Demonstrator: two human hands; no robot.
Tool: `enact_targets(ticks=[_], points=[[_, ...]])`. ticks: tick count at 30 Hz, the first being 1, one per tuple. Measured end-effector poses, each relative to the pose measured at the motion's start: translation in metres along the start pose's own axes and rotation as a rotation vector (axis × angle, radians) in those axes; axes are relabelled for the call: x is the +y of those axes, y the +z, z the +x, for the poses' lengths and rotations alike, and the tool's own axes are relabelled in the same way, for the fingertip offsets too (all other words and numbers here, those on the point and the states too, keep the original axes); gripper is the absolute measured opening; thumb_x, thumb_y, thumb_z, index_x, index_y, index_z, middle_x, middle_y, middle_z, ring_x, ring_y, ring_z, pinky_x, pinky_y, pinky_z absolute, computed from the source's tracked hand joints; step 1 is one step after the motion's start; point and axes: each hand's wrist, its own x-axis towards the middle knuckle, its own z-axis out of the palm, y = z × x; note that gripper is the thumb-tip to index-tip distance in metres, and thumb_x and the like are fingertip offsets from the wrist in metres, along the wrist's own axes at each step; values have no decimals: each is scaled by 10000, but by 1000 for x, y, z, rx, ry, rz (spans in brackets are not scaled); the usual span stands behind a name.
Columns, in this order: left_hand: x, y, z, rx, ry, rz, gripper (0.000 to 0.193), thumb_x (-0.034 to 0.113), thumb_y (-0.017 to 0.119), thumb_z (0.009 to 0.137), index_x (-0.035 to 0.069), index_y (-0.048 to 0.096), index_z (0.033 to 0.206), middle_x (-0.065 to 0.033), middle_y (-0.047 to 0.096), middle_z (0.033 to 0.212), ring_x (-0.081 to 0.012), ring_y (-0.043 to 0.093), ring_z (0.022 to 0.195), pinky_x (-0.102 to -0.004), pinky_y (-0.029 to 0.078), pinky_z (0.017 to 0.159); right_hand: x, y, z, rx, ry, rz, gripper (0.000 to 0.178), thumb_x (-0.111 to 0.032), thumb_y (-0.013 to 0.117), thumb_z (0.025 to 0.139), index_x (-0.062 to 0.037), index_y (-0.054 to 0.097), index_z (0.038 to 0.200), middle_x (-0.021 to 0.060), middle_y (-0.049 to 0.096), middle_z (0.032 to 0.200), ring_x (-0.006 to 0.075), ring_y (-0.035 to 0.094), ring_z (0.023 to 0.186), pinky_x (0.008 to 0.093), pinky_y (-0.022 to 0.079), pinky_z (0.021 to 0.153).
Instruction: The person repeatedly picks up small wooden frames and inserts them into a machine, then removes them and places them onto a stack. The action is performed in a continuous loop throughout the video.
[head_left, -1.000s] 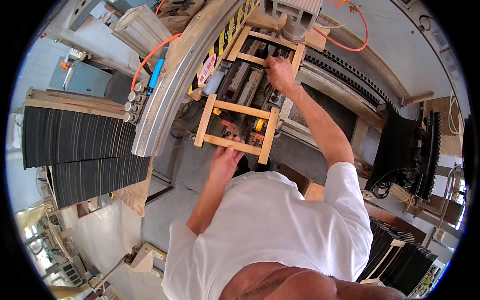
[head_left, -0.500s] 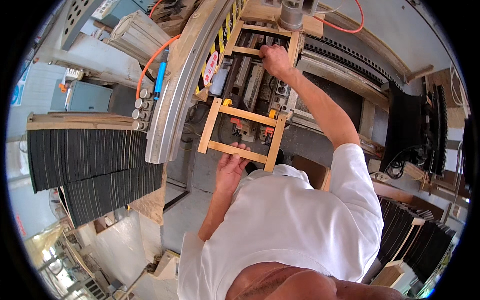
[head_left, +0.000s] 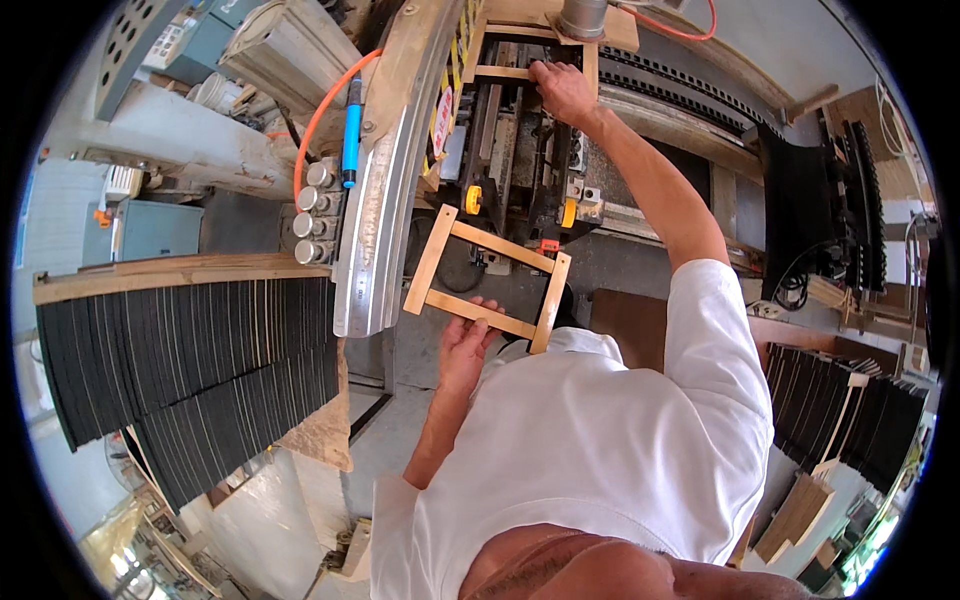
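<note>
Head view, honey-coloured wooden frame (head_left: 502, 247), rectangular, open-centred

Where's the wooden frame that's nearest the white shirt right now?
In the head view, the wooden frame is near the middle, its near bar in the left hand, just below two yellow knobs and right of the metal rail.

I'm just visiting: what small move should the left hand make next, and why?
Probably ease the near wooden frame slightly left, I'd judge. The left hand holds its near bar, and the frame appears just in front of the near end of the machine. The right hand is at a crossbar of the far wooden frame, so that might give more room.
</note>
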Motion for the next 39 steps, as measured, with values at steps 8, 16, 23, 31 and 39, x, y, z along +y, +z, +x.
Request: enact_targets(ticks=[8,16,23,31,39], points=[[-14,-33,-8,72,-40,-8,341,56,506,966,28,460,1303,-121,577,1232,-259,576,1150,-392,487,982,-2,-10,1,-86,15,-81,221,-97,582,841,-73,509,1049,131,666,945,286,648,906,403,428,831],[-27,-24,3,156,-26,-67,358,64,527,961,11,453,1308,-123,581,1247,-246,579,1148,-385,498,967,13,-11,13,-149,106,148,154,-126,615,788,-123,617,942,119,677,838,316,649,868,422,450,825],[-51,-11,7,224,-37,-58,313,96,563,949,41,516,1253,-97,592,1246,-249,576,1159,-415,472,984,16,-15,14,-165,44,156,142,-135,626,773,-125,628,915,105,692,864,299,656,882,430,437,849],[-64,3,7,299,16,1,385,127,554,962,14,455,1316,-108,570,1258,-221,553,1159,-399,451,990,22,-10,10,-62,-111,-42,204,-154,623,798,-104,612,995,110,685,831,301,638,888,427,396,848],[-77,-1,0,351,91,-15,288,127,556,958,39,527,1231,-105,606,1213,-218,596,1102,-391,485,942,23,-16,10,-83,-179,-147,318,-217,650,820,-104,588,1111,82,684,835,266,590,952,400,372,851]])
